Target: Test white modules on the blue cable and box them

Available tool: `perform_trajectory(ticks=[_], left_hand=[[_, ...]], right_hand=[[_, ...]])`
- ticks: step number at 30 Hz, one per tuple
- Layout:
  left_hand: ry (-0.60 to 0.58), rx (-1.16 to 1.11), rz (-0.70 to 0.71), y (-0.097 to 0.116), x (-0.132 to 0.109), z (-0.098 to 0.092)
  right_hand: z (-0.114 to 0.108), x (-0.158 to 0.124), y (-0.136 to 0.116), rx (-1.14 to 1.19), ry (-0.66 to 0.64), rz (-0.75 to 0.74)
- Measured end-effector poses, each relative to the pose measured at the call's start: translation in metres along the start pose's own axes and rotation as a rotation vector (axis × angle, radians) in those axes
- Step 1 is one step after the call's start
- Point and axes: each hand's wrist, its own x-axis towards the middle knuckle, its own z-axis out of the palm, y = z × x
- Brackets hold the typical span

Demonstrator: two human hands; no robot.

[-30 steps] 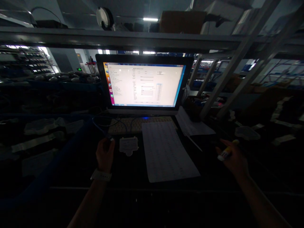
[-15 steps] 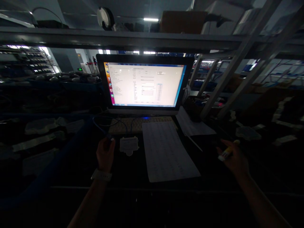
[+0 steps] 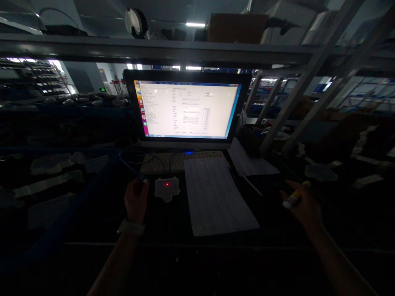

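Observation:
In the head view my left hand (image 3: 135, 201) is closed on the end of a blue cable (image 3: 127, 165), where a small pale tip shows beside the fingers. Just right of it lies a small whitish plastic box (image 3: 167, 190) with tabs on its edges and a red light glowing on top. Farther right, my right hand (image 3: 306, 209) grips a short yellow and white marker (image 3: 293, 198) between thumb and fingers. A printed sheet (image 3: 219, 201) lies between the hands, apart from both.
Behind the sheet is a pale keyboard (image 3: 154, 163), below a lit monitor (image 3: 188, 109). More papers (image 3: 254, 160) lie at its right. A blue bin (image 3: 82, 205) with whitish boxes (image 3: 51, 163) stands at left. Another clear box (image 3: 321, 172) is at right. A metal shelf (image 3: 173, 51) crosses above.
A red light now shows on the whitish box, where none showed before. Both hands keep their holds and have hardly moved; the view has shifted slightly.

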Motion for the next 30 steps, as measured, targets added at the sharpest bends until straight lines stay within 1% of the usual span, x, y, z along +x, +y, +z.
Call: perform_trajectory(ticks=[4, 9, 12, 15, 23, 30], left_hand=[[-0.002, -0.042, -0.022, -0.0041, 0.0004, 0.0010], [-0.003, -0.029, -0.033, -0.0017, 0.0000, 0.0007], [0.000, -0.016, -0.015, 0.0006, 0.0000, 0.0003], [0.011, -0.004, 0.001, 0.0013, 0.0001, 0.0001], [-0.002, 0.001, -0.019, 0.0044, -0.0010, -0.0004], [0.007, -0.018, 0.000, 0.0004, 0.0000, 0.0008]], right_hand=[[-0.0012, 0.0005, -0.0026, 0.003, -0.015, 0.038], [-0.0017, 0.0005, -0.0024, 0.013, -0.011, 0.028], [-0.0025, 0.0006, -0.0028, 0.007, -0.017, 0.034], [-0.0032, 0.0008, -0.0039, 0.017, -0.026, 0.008], [-0.0005, 0.0006, -0.0016, 0.016, 0.012, 0.016], [-0.0005, 0.0003, 0.0000, 0.006, -0.004, 0.025]])
